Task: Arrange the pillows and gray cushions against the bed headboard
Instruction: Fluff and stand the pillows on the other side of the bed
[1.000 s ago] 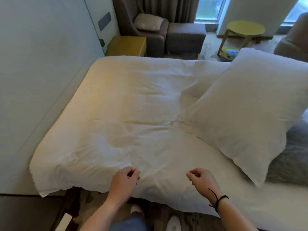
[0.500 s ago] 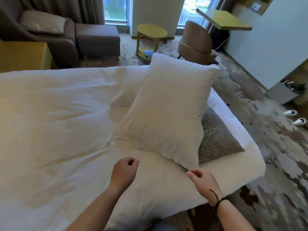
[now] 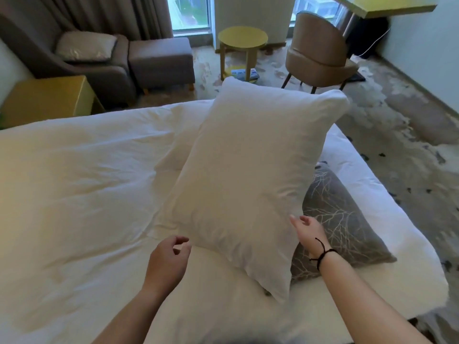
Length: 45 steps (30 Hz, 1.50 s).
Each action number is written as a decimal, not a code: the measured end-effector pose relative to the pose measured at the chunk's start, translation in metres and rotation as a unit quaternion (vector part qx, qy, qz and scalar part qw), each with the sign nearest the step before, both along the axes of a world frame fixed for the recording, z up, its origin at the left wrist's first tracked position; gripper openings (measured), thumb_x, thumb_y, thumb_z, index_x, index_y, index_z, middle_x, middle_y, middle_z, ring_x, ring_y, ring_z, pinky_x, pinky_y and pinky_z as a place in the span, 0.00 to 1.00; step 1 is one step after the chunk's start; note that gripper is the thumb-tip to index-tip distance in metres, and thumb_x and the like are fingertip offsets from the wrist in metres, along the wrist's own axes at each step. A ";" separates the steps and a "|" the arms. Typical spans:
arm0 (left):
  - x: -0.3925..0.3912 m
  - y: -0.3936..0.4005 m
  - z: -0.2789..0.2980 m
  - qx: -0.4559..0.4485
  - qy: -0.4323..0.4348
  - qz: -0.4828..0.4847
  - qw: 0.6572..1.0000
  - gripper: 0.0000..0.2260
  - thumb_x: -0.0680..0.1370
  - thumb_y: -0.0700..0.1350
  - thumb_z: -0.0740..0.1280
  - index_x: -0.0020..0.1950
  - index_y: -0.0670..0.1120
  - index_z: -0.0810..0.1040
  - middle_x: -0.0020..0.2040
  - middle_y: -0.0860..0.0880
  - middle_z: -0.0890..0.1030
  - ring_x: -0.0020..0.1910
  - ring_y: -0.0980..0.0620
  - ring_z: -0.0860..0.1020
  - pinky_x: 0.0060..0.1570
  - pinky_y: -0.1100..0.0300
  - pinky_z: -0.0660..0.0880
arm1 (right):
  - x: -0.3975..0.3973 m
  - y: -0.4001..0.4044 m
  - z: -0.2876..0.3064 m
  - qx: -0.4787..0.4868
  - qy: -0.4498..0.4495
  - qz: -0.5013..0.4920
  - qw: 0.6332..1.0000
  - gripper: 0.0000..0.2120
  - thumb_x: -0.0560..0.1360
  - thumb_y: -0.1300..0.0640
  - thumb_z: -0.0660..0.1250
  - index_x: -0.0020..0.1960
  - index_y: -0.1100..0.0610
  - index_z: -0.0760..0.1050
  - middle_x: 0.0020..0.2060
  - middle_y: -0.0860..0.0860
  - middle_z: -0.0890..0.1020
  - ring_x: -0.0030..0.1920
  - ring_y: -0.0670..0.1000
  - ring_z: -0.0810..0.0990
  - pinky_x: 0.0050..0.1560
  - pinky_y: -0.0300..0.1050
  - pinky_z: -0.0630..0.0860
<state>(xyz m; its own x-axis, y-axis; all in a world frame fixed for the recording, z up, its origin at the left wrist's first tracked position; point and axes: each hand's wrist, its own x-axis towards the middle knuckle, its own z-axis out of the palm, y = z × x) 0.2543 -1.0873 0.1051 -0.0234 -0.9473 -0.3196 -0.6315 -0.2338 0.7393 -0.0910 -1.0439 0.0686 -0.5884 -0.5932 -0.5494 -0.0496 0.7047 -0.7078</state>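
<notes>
A large white pillow [image 3: 248,175] lies tilted across the right half of the bed [image 3: 74,194], propped on a gray cushion [image 3: 340,219] with a pale branch pattern. A second white pillow [image 3: 181,145] peeks out behind it. My left hand [image 3: 167,261] hovers just short of the big pillow's near edge, fingers loosely curled and empty. By the pillow's right edge, above the gray cushion, my right hand [image 3: 308,232] has its fingers spread, and a black cord circles the wrist. The headboard is out of view.
Beyond the bed stand a yellow nightstand [image 3: 47,100], a brown armchair [image 3: 82,58] holding a beige cushion, a footstool [image 3: 161,60], a round yellow side table [image 3: 242,43] and a tan chair [image 3: 320,55]. Patterned carpet runs along the bed's right side.
My view has swung right from the wall side of the bed to the pillow pile. Both hands have left the duvet's edge, opened and moved up to the big pillow.
</notes>
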 end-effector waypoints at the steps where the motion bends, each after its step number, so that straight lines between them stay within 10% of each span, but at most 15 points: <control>1: -0.014 -0.002 0.001 -0.004 -0.007 -0.004 1.000 0.05 0.77 0.49 0.68 0.52 0.55 0.80 0.49 0.57 0.82 0.44 0.62 0.79 0.42 0.61 0.73 | -0.015 -0.010 -0.004 0.008 -0.014 0.002 1.000 0.34 0.76 0.41 0.67 0.73 0.62 0.66 0.67 0.57 0.74 0.65 0.57 0.74 0.62 0.49 0.71; 4: -0.050 -0.004 0.004 -0.008 -0.023 -0.018 1.000 0.08 0.77 0.49 0.68 0.56 0.56 0.79 0.52 0.57 0.79 0.49 0.61 0.78 0.47 0.59 0.72 | -0.042 -0.033 -0.019 0.009 -0.146 -0.034 0.989 0.37 0.73 0.36 0.68 0.73 0.58 0.67 0.65 0.53 0.77 0.62 0.55 0.76 0.62 0.57 0.74; 9: -0.086 0.003 0.006 -0.005 -0.040 -0.045 0.998 0.09 0.77 0.51 0.68 0.57 0.60 0.77 0.53 0.61 0.76 0.51 0.65 0.75 0.46 0.62 0.70 | -0.047 -0.047 -0.041 -0.008 -0.266 -0.055 0.962 0.30 0.66 0.38 0.76 0.60 0.56 0.76 0.46 0.50 0.86 0.43 0.52 0.86 0.35 0.45 0.79; 20: -0.110 0.011 0.006 0.028 -0.072 -0.094 0.993 0.09 0.77 0.52 0.68 0.56 0.62 0.75 0.54 0.62 0.78 0.47 0.62 0.78 0.49 0.62 0.75 | -0.046 -0.054 -0.066 -0.003 -0.150 -0.022 0.988 0.18 0.73 0.53 0.74 0.48 0.70 0.80 0.47 0.65 0.84 0.48 0.63 0.82 0.55 0.62 0.79; 29: -0.129 -0.004 0.038 -0.080 -0.128 -0.192 0.970 0.20 0.74 0.60 0.67 0.65 0.59 0.72 0.63 0.61 0.73 0.61 0.60 0.74 0.55 0.62 0.72 | 0.016 -0.048 -0.004 -0.068 -0.124 0.053 0.989 0.14 0.73 0.54 0.72 0.35 0.62 0.74 0.31 0.56 0.74 0.34 0.54 0.74 0.37 0.47 0.69; 36: -0.109 -0.010 0.097 -0.202 -0.408 -0.143 0.878 0.35 0.73 0.58 0.64 0.78 0.54 0.55 0.72 0.49 0.68 0.66 0.47 0.72 0.55 0.53 0.73 | 0.144 -0.052 0.097 -0.200 -0.099 0.176 0.959 0.20 0.71 0.44 0.65 0.24 0.50 0.69 0.17 0.45 0.65 0.20 0.43 0.61 0.22 0.39 0.59; 41: -0.058 -0.018 0.101 -0.295 -0.410 -0.121 0.855 0.06 0.70 0.44 0.69 0.45 0.49 0.77 0.36 0.50 0.78 0.32 0.45 0.79 0.27 0.58 0.68 | 0.179 -0.061 0.122 -0.237 -0.048 0.279 0.929 0.23 0.75 0.51 0.64 0.23 0.54 0.63 0.17 0.46 0.64 0.21 0.46 0.61 0.25 0.42 0.58; 45: -0.019 -0.030 0.066 -0.086 -0.421 -0.079 0.899 0.04 0.76 0.48 0.60 0.41 0.53 0.70 0.44 0.50 0.81 0.45 0.46 0.81 0.34 0.57 0.65 | 0.187 -0.073 0.121 -0.172 0.041 0.468 0.866 0.11 0.78 0.50 0.64 0.38 0.49 0.80 0.35 0.46 0.81 0.37 0.46 0.77 0.41 0.44 0.74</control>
